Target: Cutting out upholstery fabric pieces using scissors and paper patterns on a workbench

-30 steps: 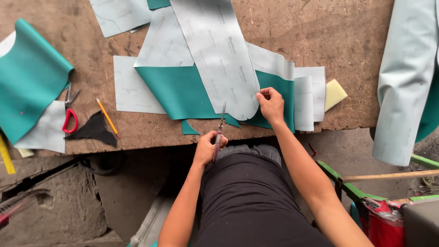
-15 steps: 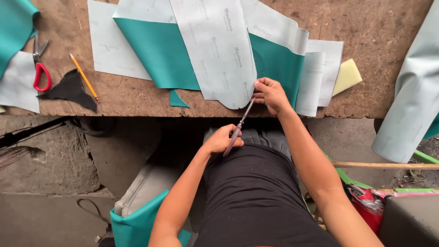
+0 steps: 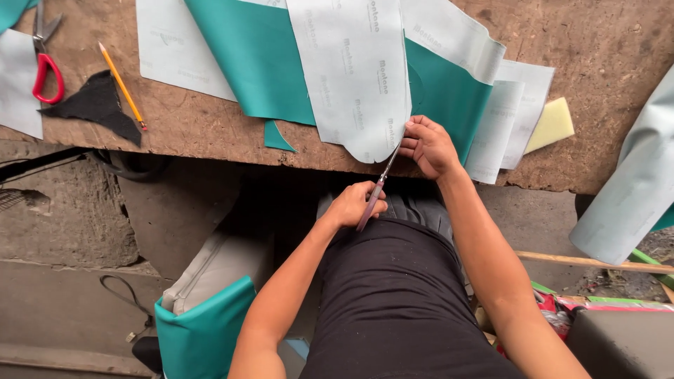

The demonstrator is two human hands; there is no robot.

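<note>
From the head camera, the left hand (image 3: 353, 205) is closing its grip around the handles of a pair of dark scissors (image 3: 375, 191), fingers pressed together on them. The blades are pointing up and away from this grip, toward the rounded lower end of a grey sheet piece (image 3: 354, 70) that is hanging a little over the edge of the wooden tabletop (image 3: 604, 49). The blade tips are meeting the sheet's edge just beside the right hand (image 3: 428, 146). The right hand is pinching that edge of the grey sheet between thumb and fingers, right next to the blade tips.

Under the grey sheet, a teal sheet (image 3: 256, 60) is lying, spreading to both sides of the right grip. Just right of this grip, pale folded pieces (image 3: 509, 116) are resting, and further right a yellow sponge (image 3: 552, 123). Far left of the left grip, a pencil (image 3: 121, 85), a black scrap (image 3: 95, 105) and red-handled scissors (image 3: 45, 67) are lying on the tabletop.
</note>
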